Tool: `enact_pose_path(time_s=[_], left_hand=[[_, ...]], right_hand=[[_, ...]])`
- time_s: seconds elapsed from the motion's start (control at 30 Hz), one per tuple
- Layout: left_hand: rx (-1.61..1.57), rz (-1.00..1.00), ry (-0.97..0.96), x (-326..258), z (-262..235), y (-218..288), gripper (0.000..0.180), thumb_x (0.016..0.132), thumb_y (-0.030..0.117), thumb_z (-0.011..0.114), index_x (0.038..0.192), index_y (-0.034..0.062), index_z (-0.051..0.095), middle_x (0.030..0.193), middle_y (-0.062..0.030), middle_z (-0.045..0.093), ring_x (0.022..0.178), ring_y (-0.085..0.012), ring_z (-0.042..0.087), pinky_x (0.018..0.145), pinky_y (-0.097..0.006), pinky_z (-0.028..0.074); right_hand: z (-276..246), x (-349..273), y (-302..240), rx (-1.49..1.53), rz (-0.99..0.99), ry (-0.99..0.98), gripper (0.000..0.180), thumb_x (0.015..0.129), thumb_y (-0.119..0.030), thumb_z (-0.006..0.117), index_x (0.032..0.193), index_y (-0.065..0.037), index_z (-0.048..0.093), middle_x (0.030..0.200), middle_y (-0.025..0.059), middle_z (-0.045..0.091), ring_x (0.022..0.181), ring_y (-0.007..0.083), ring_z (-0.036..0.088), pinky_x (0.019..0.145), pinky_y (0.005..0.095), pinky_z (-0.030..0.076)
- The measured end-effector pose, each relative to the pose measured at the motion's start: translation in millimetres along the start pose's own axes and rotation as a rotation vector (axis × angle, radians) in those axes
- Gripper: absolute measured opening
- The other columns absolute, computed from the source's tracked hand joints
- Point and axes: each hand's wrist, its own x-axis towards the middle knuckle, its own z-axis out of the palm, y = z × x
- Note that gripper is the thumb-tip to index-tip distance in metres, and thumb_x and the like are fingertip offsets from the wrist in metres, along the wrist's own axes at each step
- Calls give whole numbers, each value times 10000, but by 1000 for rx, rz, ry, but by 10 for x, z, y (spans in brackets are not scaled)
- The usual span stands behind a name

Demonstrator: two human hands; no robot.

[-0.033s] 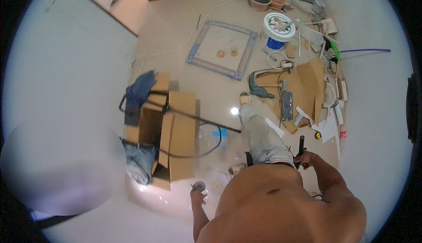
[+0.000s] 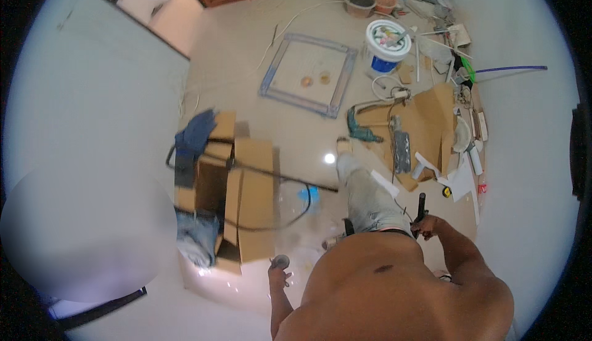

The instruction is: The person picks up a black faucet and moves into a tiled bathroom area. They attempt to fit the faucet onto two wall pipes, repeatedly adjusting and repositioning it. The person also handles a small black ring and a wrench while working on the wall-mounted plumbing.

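Note:
My left hand (image 2: 279, 276) is low at the left of my body, its fingers closed round a small round grey thing (image 2: 281, 261) whose kind I cannot make out. By my right hip, my right hand (image 2: 427, 226) grips a tool with a black handle (image 2: 422, 204) that sticks up past the fist. The lower part of that tool is hidden by the hand and my waist. My leg in pale trousers (image 2: 370, 196) stretches forward between the two hands.
An open cardboard box (image 2: 254, 184) with jeans (image 2: 197, 233) and a black frame stands left. Ahead lies a bluish square frame (image 2: 266, 89). A green power drill (image 2: 362, 132), cardboard sheet (image 2: 430, 116), tape measure (image 2: 446, 192), white bucket (image 2: 383, 63) and scraps lie right.
The view has tilted slightly, so the box and the floor frame sit a little lower in the picture. Both hands keep nearly the same place and hold.

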Motion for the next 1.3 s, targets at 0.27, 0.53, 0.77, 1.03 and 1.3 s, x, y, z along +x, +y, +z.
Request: enact_pose_path(time_s=[0.27, 0.53, 0.77, 1.03, 1.3], left_hand=[[1678, 511, -362, 1558, 1514, 2229, 430, 952, 313, 551, 1256, 16, 618, 986, -158, 695, 873, -331, 654, 712, -478, 559], [601, 388, -134, 986, 3677, 4955, 325, 908, 138, 621, 1177, -40, 580, 1040, -201, 630, 788, -240, 636, 576, -366, 568], [806, 365, -257, 958, 4519, 5423, 342, 897, 112, 602, 1201, -36, 546, 1034, -177, 582, 756, -254, 621, 575, -371, 586], [1264, 148, -397, 2069, 5374, 5718, 285, 870, 161, 654, 1070, -33, 593, 811, -130, 558, 631, -240, 574, 525, -386, 561], [845, 373, -560, 1728, 8324, 7308, 270, 906, 238, 640, 1020, -4, 599, 724, -96, 538, 550, -254, 538, 593, -457, 591]], right_hand=[[-1226, -134, -1235, 349, -87, 209, 313, 829, -300, 772, 952, -76, 591, 658, 34, 495, 486, 177, 520, 420, 366, 522], [-1935, -340, -1564, 970, -373, 473, 320, 814, -248, 782, 943, -151, 506, 646, -6, 460, 432, 132, 472, 355, 338, 469], [-1003, 353, -1286, 950, 68, 329, 253, 817, -236, 785, 872, -110, 572, 646, 32, 523, 480, 191, 506, 461, 404, 523], [-187, 527, -1846, 1671, 299, 141, 177, 896, -212, 695, 834, -73, 604, 694, 55, 594, 554, 200, 582, 432, 409, 434], [-2469, -182, -2480, 1788, -119, 673, 209, 825, -210, 755, 850, -145, 558, 663, -20, 497, 503, 129, 448, 423, 326, 356]])
